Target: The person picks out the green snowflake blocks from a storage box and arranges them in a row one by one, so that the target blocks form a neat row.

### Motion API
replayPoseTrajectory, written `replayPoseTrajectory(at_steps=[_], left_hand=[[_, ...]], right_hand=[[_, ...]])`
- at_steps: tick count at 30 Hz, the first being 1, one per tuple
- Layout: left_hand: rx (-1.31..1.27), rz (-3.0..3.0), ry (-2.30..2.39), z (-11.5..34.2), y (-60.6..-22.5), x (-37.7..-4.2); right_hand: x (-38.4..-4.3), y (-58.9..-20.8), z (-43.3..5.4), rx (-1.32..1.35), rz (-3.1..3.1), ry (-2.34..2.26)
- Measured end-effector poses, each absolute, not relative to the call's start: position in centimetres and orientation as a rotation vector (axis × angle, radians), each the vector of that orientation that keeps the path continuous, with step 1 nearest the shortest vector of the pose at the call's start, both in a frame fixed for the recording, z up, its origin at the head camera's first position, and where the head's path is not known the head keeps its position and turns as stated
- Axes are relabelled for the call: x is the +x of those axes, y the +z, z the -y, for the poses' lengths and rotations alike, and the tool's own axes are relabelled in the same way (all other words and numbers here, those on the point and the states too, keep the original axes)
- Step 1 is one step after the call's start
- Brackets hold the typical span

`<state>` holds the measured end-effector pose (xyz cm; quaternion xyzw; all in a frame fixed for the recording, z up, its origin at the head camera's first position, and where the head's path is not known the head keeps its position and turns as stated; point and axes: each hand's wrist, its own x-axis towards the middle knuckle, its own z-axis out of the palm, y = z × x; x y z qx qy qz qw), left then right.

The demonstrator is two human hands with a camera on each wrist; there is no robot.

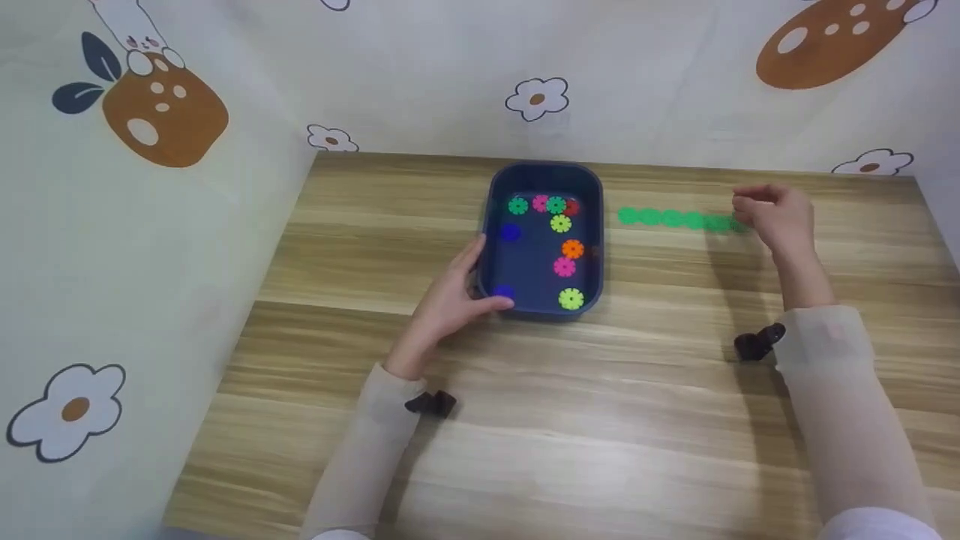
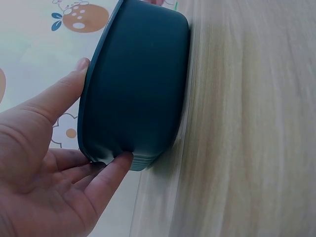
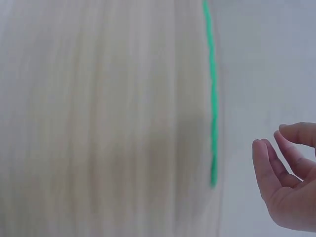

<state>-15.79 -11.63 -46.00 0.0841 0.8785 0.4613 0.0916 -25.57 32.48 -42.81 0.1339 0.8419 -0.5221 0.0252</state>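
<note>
A dark blue plastic bin (image 1: 540, 176) stands on the table with several notched discs in it, among them an orange disc (image 1: 572, 249), a pink disc (image 1: 564, 267) and a blue disc (image 1: 510, 232). My left hand (image 1: 448, 296) grips its near left corner; the left wrist view has the thumb at the rim and fingertips against the outer wall (image 2: 133, 94). To the right of the bin lies a straight row of green discs (image 1: 671, 218). Above its right end hovers my right hand (image 1: 781, 221), fingers loosely bent. In the right wrist view that hand (image 3: 291, 180) holds nothing.
The wood-grain table (image 1: 600, 420) meets a patterned cloth wall (image 1: 427, 90) behind the bin and on the left side. A small black device (image 1: 757, 343) sits on the right sleeve, and another device (image 1: 431, 403) on the left.
</note>
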Motion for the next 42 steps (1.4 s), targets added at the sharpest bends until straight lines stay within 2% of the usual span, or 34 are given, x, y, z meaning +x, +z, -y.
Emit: replayPoseTrajectory(at_steps=[12, 20, 31, 42], left_hand=[[0.239, -2.625, 1.353, 11.6, -46.0, -15.8], [0.254, -2.645, 1.326, 11.6, -45.9, -15.8], [0.264, -2.612, 1.403, 11.7, -46.1, -15.8], [0.256, -2.623, 1.376, 11.7, -46.0, -15.8]], right_hand=[[-25.5, -40.4, -24.1, 0.045, -2.461, -1.890], [-25.4, -40.5, -18.3, -0.139, -2.420, -1.818], [-26.3, -42.2, -12.1, -0.115, -2.324, -1.731], [-28.1, -44.7, -9.7, -0.010, -2.482, -1.467]])
